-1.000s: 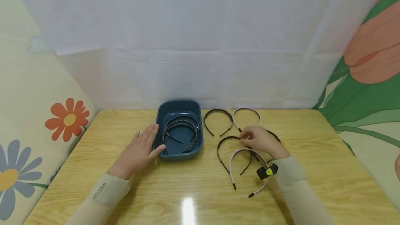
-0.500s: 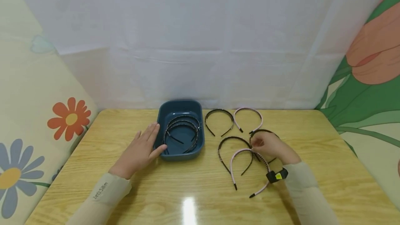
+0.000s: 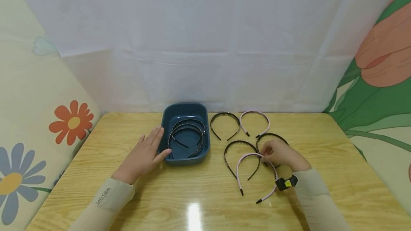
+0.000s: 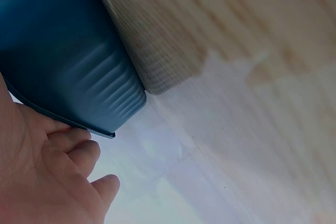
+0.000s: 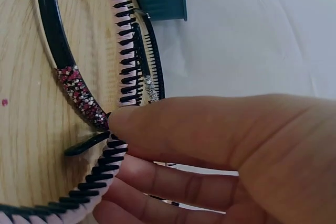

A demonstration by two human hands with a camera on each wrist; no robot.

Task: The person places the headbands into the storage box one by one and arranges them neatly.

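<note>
My right hand point(image 3: 280, 154) pinches the upper right part of a pink headband point(image 3: 250, 154) with black teeth, which lies at the front of the group. In the right wrist view, thumb and fingers close on the toothed pink band point(image 5: 105, 169), right beside a black headband with red and silver glitter point(image 5: 81, 95). Behind that hand lies a black headband point(image 3: 273, 134), partly hidden. Another black headband point(image 3: 240, 142) overlaps the pink one. Straight fingers of my left hand point(image 3: 141, 159) rest against the left side of a dark blue basin point(image 3: 184, 161), thumb at its front corner.
Several black headbands point(image 3: 187, 127) lie inside the basin. Further back on the wooden table point(image 3: 160, 195) are one black headband point(image 3: 224, 113) and one pink headband point(image 3: 255, 111). A white sheet point(image 3: 205, 63) hangs behind the table's rear edge.
My right hand has moved right, then slightly down, onto the pink headband's upper right part, uncovering the rear pink headband and more of the black one. My left hand stays at the basin.
</note>
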